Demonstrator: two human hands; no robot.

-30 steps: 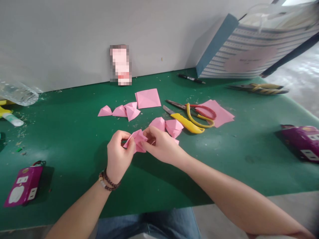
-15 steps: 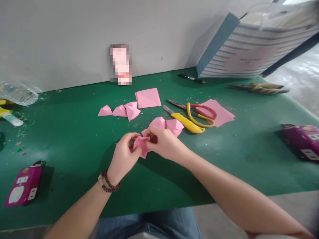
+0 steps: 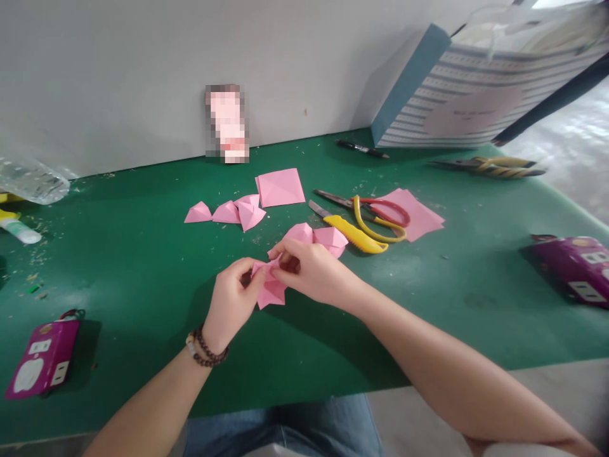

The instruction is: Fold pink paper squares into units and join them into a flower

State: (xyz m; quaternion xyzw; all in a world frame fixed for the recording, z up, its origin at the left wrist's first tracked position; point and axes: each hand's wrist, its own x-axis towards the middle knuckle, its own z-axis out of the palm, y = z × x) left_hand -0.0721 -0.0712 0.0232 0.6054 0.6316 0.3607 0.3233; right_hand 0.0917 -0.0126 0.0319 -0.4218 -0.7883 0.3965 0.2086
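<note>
Both hands meet over the green table [image 3: 143, 254], pinching one folded pink paper piece [image 3: 272, 292]. My left hand [image 3: 231, 301], with a bead bracelet at the wrist, grips its left side. My right hand [image 3: 311, 273] holds the top with fingertips pressed together. Just behind my right hand lie two folded pink pieces [image 3: 316, 236]. Three more folded pink pieces [image 3: 228, 212] sit in a row farther back, beside a flat pink square [image 3: 280, 186].
Red-and-yellow scissors [image 3: 375, 216] and a yellow utility knife [image 3: 349, 231] lie right of the hands, on a pink sheet [image 3: 421, 216]. Purple boxes sit at left [image 3: 40, 358] and right [image 3: 573, 266]. A striped bag [image 3: 476, 95], pen [image 3: 361, 149] and pliers [image 3: 495, 167] are at the back right.
The pink piece has been turned and lowered slightly between my fingers; both hands shifted a little toward each other and to the right.
</note>
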